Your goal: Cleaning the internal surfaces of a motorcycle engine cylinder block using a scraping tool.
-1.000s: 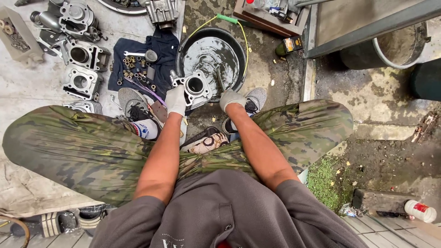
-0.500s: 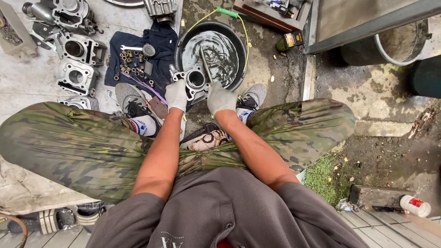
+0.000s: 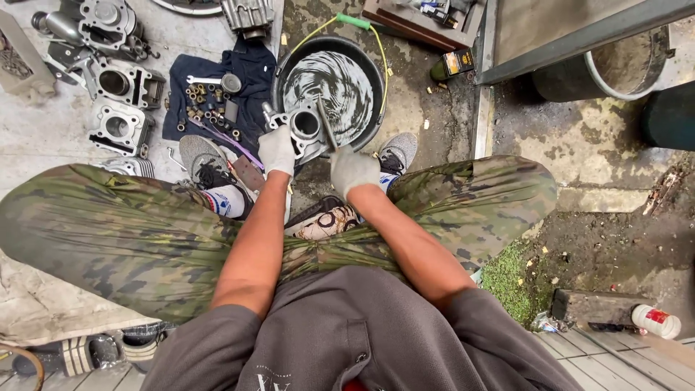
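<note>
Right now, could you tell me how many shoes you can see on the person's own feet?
2: a grey shoe beside the left hand, another right of the right hand.

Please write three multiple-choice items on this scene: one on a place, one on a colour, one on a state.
1. Where is the engine cylinder held?
A. Over the black basin
B. On the dark blue cloth
C. Inside the grey tub at the right

2. What colour are the gloves?
A. Orange
B. White
C. Black

3. How does the right hand stand?
A. Flat on the ground
B. Open and held up
C. Closed on a thin tool

Answers:
1 A, the left hand holds the cylinder above the basin's near rim, over the liquid.
2 B, both hands wear whitish gloves.
3 C, its fingers wrap the tool's lower end, and the tool reaches up beside the cylinder's bore.
</note>
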